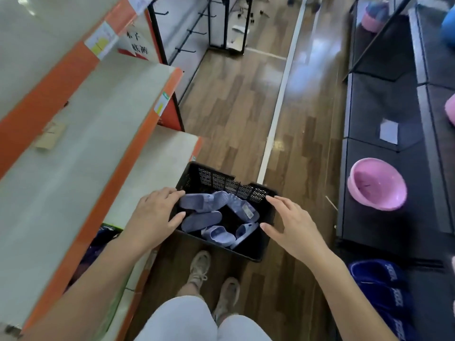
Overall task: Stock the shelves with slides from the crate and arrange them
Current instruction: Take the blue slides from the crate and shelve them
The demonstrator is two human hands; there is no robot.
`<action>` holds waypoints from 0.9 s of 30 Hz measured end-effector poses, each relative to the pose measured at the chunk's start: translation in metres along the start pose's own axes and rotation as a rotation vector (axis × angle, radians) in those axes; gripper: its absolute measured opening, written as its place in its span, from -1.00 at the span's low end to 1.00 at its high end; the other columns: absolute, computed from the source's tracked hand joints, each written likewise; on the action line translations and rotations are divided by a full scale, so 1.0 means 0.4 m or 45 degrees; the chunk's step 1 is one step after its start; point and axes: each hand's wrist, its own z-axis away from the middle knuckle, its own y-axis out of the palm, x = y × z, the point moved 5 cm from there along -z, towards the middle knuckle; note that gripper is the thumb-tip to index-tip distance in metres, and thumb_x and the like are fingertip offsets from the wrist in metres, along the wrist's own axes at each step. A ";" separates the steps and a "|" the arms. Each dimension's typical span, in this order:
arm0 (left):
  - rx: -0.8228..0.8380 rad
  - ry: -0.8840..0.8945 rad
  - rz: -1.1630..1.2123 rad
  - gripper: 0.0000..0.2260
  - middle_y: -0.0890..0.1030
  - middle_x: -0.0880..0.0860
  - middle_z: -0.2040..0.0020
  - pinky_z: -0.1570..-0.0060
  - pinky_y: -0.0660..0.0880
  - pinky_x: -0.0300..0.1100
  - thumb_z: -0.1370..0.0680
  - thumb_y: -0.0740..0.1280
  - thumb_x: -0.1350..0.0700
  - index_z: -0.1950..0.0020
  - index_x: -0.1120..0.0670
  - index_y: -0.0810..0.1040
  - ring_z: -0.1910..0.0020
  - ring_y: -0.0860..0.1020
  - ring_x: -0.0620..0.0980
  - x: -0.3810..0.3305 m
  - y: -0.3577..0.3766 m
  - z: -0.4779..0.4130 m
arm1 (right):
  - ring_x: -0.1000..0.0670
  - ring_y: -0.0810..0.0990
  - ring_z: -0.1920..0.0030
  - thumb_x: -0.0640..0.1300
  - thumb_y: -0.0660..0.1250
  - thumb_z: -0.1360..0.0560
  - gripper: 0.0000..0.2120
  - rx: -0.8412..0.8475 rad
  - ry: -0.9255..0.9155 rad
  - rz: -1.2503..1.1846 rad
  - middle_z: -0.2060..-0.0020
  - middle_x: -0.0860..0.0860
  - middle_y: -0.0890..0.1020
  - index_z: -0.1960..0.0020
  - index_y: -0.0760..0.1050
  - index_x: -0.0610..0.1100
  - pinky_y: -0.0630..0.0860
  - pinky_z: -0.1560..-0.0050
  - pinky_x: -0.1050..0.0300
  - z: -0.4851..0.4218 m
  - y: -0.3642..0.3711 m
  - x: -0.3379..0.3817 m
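Note:
A black plastic crate (248,191) stands on the wooden floor in front of my feet. Several lavender slides (200,221) lie jumbled inside it. My left hand (152,217) hovers over the crate's left rim with fingers spread, its fingertips at the nearest slide (194,201). My right hand (293,225) is above the crate's right rim, fingers straight and holding nothing. The white shelves with orange edges (138,134) rise on my left, bare of slides.
A small cardboard piece (49,136) lies on the middle shelf. Dark display units (384,217) line the right side, bearing a pink basin (376,184) and blue slippers (384,289). A wire rack (221,25) stands at the aisle's far end. A white floor strip (278,104) runs along the aisle.

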 end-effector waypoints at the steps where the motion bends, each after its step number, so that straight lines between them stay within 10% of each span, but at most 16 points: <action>1: 0.036 0.004 -0.004 -0.57 0.45 0.03 -0.29 -0.23 0.29 -0.06 -0.55 0.25 -0.02 -0.39 0.05 0.36 -0.27 0.41 0.07 0.011 0.019 -0.020 | 0.04 0.17 -0.45 0.15 0.20 -0.53 -0.40 0.012 0.009 -0.018 -0.46 0.09 0.22 -0.49 0.07 0.06 0.14 -0.40 0.10 -0.023 0.015 -0.002; 14: 0.480 0.064 0.088 -0.57 0.42 0.06 -0.30 -0.21 0.33 -0.04 -0.55 0.24 0.01 -0.41 0.04 0.31 -0.25 0.41 0.11 0.125 0.367 -0.317 | 0.01 0.29 -0.37 0.06 0.22 -0.55 -0.46 0.203 0.387 -0.290 -0.40 0.05 0.31 -0.47 0.13 0.02 0.29 -0.29 0.09 -0.291 0.316 -0.114; 27: 0.723 -0.400 0.401 -0.60 0.42 0.07 -0.31 -0.21 0.35 -0.06 -0.57 0.25 0.06 -0.40 0.06 0.33 -0.29 0.40 0.07 0.267 0.881 -0.349 | -0.06 0.39 -0.28 0.01 0.23 -0.55 -0.50 0.399 0.506 -0.360 -0.34 -0.02 0.37 -0.44 0.21 -0.04 0.41 -0.20 0.02 -0.499 0.777 -0.295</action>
